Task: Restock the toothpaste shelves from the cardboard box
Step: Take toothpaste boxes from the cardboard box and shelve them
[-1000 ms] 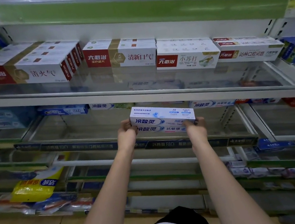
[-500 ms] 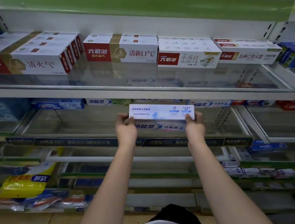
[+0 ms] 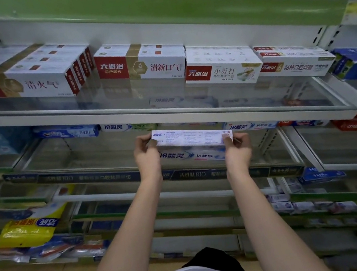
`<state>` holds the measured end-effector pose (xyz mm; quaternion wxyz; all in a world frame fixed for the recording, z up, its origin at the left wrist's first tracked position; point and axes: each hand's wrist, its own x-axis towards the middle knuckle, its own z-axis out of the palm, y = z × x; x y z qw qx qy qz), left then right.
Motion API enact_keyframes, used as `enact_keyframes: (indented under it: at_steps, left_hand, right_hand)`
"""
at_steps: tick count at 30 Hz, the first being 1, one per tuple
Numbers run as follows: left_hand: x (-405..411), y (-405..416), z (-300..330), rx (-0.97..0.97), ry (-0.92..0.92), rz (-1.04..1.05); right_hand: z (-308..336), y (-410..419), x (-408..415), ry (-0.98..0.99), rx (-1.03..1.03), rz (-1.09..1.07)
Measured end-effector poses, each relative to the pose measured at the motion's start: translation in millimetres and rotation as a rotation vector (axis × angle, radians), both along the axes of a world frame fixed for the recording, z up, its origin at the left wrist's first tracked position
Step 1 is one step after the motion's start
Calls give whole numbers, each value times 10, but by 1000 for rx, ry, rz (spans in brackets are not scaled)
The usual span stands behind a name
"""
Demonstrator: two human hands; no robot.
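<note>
I hold a white and blue toothpaste box (image 3: 191, 137) by its two ends, just under the lip of the upper glass shelf (image 3: 169, 115). My left hand (image 3: 146, 155) pinches the left end and my right hand (image 3: 236, 149) pinches the right end. The box is tilted so its fine-print side faces me. A second matching box (image 3: 190, 155) sits right below it on the middle glass shelf (image 3: 86, 155). The cardboard box is out of view.
Red and white toothpaste boxes (image 3: 142, 63) line the upper shelf. Blue and white boxes (image 3: 68, 132) lie at the back of the middle shelf, and one more (image 3: 249, 124) is to the right. A yellow bag (image 3: 30, 228) lies low on the left. Lower shelves hold small packs.
Both hands have pushed the top box up and deeper toward the middle shelf. The box has turned so its printed back now faces me.
</note>
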<state>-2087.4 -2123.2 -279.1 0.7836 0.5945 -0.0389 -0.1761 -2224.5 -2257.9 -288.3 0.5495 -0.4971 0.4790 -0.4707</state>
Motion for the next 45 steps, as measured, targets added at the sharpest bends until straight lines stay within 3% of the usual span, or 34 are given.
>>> enact_keyframes:
  at_steps: [4, 7, 18, 25, 31, 34, 41, 45]
  left_hand:
    - [14, 7, 17, -85, 50, 0]
    - [27, 19, -43, -23, 15, 9]
    - [63, -67, -65, 80, -90, 1]
    - [166, -63, -127, 119, 35, -82]
    - [204, -91, -119, 57, -56, -11]
    - [223, -108, -205, 188, -162, -1]
    - [242, -112, -284, 33, 12, -122]
    - [214, -136, -355, 88, 10, -106]
  right_hand:
    - [-40, -49, 13, -72, -29, -38]
    - [-84, -88, 35, -103, 58, -66]
    - [-61, -94, 36, 7, 35, 21]
    - [-119, -92, 33, 97, 107, 30]
    - [-116, -109, 15, 23, -21, 36]
    - [-177, -108, -34, 55, -20, 53]
    - [-276, -106, 8, 127, -3, 49]
    - [-318, -107, 40, 227, 21, 25]
